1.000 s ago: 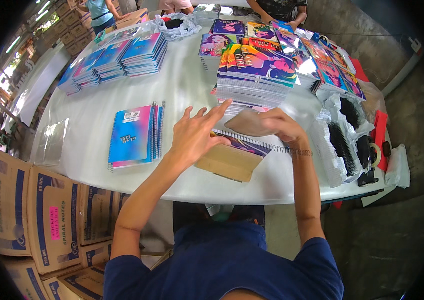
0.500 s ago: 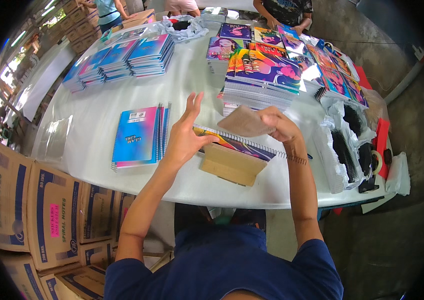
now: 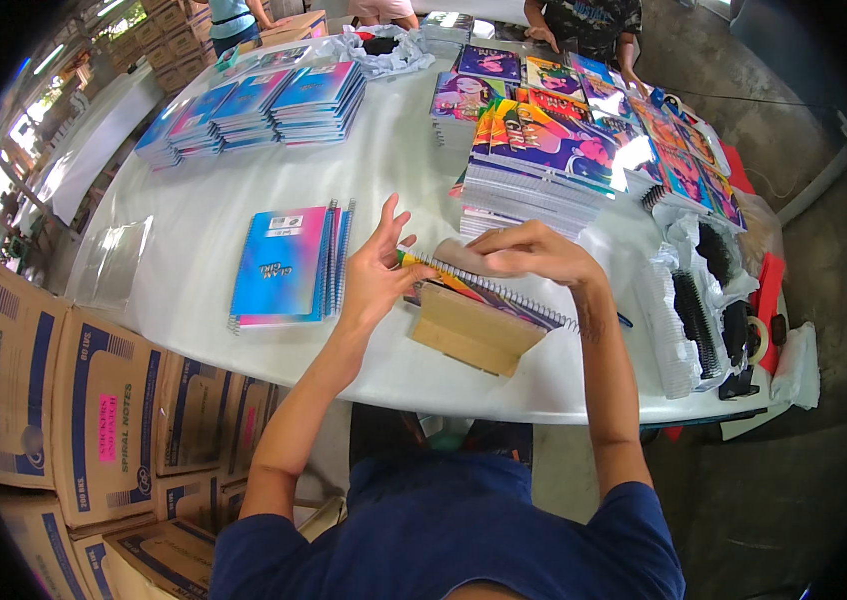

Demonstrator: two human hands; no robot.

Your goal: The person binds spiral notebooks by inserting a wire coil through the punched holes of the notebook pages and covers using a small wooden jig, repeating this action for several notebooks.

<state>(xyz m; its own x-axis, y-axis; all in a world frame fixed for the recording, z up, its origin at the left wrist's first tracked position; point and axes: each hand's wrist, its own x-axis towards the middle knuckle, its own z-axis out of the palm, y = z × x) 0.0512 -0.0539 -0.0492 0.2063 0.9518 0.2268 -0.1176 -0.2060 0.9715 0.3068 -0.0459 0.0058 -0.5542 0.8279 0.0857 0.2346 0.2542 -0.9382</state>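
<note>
A spiral notebook point(image 3: 494, 293) with a colorful cover stands on edge in front of me, its dark wire coil running along the upper edge. Its right end pokes out past the cover. A bent brown cardboard piece point(image 3: 474, 332) lies against its near side. My left hand point(image 3: 379, 265) grips the notebook's left end, thumb on the near face and fingers raised behind. In my right hand point(image 3: 542, 252) is a flat grey-brown pad point(image 3: 469, 258), closed in the fingers and held against the coil. The fingers partly cover this pad.
Blue-pink notebooks point(image 3: 282, 265) lie left, with taller stacks point(image 3: 314, 100) behind. Piled colorful notebooks point(image 3: 544, 150) stand beyond my right hand. A white-wrapped bundle of black coils point(image 3: 694, 320) and a tape roll point(image 3: 759, 340) sit right. Cartons point(image 3: 109, 420) fill the lower left. Co-workers stand opposite.
My right hand has lowered the pad onto the coil and moved left along it. Less of the coil now sticks out at the right end.
</note>
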